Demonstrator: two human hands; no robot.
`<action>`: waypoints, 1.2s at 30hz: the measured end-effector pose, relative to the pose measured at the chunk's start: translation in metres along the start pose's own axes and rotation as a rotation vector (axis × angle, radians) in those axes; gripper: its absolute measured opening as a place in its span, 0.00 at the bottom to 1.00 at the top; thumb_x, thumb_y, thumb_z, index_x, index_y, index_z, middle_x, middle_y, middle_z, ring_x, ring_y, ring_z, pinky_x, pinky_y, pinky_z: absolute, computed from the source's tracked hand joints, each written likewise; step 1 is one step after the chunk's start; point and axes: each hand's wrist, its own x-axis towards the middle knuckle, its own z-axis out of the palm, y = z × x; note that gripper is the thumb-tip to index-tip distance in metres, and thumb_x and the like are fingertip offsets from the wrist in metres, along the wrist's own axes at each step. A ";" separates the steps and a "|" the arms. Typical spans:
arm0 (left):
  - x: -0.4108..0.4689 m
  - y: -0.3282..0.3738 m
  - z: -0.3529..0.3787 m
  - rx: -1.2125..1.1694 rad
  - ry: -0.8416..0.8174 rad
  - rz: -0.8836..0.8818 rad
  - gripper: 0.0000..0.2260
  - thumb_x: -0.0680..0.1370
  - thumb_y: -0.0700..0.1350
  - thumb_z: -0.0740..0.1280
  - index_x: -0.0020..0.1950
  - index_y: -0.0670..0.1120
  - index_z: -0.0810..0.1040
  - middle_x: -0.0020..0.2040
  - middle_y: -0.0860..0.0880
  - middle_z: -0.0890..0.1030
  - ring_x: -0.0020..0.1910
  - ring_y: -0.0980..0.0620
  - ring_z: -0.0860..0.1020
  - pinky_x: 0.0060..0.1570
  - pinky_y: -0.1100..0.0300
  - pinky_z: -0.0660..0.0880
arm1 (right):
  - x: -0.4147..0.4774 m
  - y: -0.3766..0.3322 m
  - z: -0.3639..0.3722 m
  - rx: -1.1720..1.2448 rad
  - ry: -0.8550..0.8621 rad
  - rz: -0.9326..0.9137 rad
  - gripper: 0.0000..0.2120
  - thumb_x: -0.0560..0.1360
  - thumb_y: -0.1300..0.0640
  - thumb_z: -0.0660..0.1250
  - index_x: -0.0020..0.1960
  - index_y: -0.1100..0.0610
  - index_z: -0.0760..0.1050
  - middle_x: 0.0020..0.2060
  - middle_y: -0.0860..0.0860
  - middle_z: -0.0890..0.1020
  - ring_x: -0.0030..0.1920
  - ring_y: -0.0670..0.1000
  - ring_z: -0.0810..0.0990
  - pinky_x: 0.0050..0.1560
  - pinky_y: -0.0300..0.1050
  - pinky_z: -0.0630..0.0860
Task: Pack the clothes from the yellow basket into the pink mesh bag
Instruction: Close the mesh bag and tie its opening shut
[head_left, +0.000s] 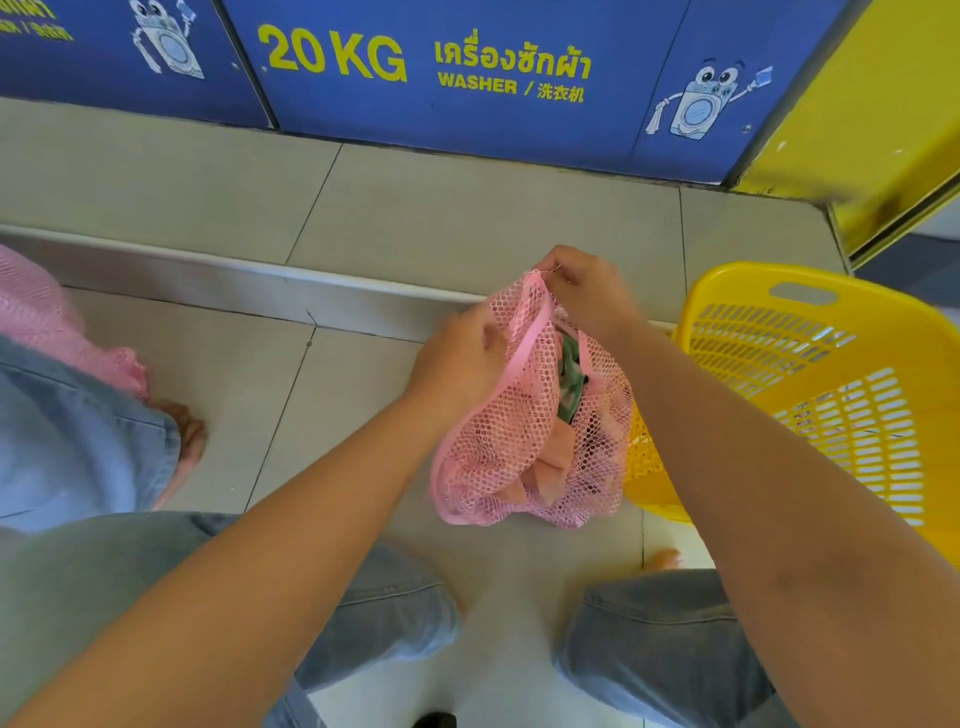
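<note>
Your right hand's fingers (563, 278) pinch the zipper pull atop the pink mesh bag (524, 415); your left hand (457, 358) grips its side, clothes (550, 467) hanging below.

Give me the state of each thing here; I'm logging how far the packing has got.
pink mesh bag: held up, clothes inside, opening partly unzipped
yellow basket: on the floor, looks empty
left hand: grip on the bag's side
right hand: pinching the bag's top end

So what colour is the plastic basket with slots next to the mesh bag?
Bright yellow basket, clearest in the head view.
</note>
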 end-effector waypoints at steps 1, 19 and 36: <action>0.011 0.003 0.000 -0.047 0.051 -0.028 0.07 0.83 0.46 0.60 0.51 0.45 0.75 0.54 0.44 0.81 0.49 0.45 0.79 0.44 0.55 0.71 | -0.002 -0.001 0.001 -0.002 0.001 -0.008 0.08 0.80 0.58 0.61 0.50 0.52 0.79 0.49 0.47 0.83 0.48 0.50 0.80 0.45 0.43 0.74; 0.052 0.016 0.008 -0.496 -0.040 -0.229 0.03 0.80 0.43 0.68 0.50 0.45 0.79 0.48 0.47 0.81 0.47 0.50 0.79 0.51 0.56 0.77 | -0.024 -0.001 0.004 -0.004 0.016 -0.044 0.08 0.80 0.55 0.61 0.52 0.53 0.78 0.45 0.46 0.82 0.45 0.48 0.79 0.38 0.36 0.70; 0.041 0.003 -0.015 -0.629 -0.099 -0.099 0.06 0.79 0.42 0.71 0.42 0.47 0.78 0.41 0.47 0.77 0.40 0.50 0.76 0.45 0.55 0.76 | -0.011 -0.021 -0.005 0.203 -0.243 0.066 0.11 0.79 0.49 0.63 0.43 0.54 0.75 0.36 0.49 0.78 0.38 0.49 0.76 0.45 0.47 0.73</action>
